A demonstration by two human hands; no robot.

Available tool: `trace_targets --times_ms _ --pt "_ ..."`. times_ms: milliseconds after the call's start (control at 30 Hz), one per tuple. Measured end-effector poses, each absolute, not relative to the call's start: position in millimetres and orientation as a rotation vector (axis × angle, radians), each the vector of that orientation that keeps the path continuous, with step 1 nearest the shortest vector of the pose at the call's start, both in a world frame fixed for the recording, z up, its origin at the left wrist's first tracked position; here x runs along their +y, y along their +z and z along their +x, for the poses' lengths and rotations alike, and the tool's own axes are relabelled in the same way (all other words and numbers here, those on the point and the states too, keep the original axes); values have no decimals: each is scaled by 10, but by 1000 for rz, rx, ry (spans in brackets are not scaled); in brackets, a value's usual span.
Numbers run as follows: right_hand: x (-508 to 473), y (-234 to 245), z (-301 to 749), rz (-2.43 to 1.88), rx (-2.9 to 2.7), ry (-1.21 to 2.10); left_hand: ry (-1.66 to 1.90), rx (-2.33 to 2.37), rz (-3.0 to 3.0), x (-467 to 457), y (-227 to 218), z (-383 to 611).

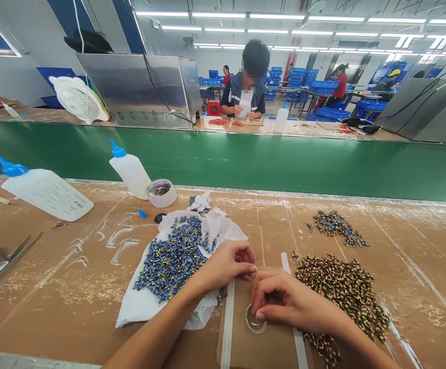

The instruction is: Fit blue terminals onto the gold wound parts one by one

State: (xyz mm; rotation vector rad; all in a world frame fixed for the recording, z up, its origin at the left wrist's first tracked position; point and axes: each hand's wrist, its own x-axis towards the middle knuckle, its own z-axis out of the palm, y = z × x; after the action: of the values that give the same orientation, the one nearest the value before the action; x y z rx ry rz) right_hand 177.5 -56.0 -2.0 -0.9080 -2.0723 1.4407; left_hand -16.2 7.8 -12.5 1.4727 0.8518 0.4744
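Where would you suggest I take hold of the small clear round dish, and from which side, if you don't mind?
I'd pinch the near-left rim of the clear round dish, coming from the near left. That part of its circular edge is uncovered, while the right hand overlaps its far-right side. It appears to lie flat on the cardboard, so the rim probably offers the best grip.

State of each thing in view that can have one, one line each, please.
Left hand: fingers curled, grip unclear
Clear dish: lying flat, partly covered
Right hand: fingers curled at dish, grip unclear
Main blue pile: loose on white sheet
Dark pile: loose
Left bottle: blue nozzle fitted
Right bottle: blue nozzle fitted
Tape roll: lying flat
Ceiling lights: lit
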Motion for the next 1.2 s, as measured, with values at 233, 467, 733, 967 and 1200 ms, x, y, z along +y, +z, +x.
trace_targets --times_ms 233,467,733,967,1200 --pt "-543 84 1815 -904 -1928 1480 495 883 1477 53 -150 -140" --pt "-460 92 1975 -1054 -1505 1369 486 790 1329 -5 -128 -77" --pt "-442 -9 1927 -1179 -1296 1069 477 768 1256 -27 -165 -71" --pt "-453 -23 1884 -1209 -1285 1023 501 740 1215 -7 -206 -51" --pt "-454 -150 1895 -1248 -1387 961 504 761 1208 0 -212 -52"
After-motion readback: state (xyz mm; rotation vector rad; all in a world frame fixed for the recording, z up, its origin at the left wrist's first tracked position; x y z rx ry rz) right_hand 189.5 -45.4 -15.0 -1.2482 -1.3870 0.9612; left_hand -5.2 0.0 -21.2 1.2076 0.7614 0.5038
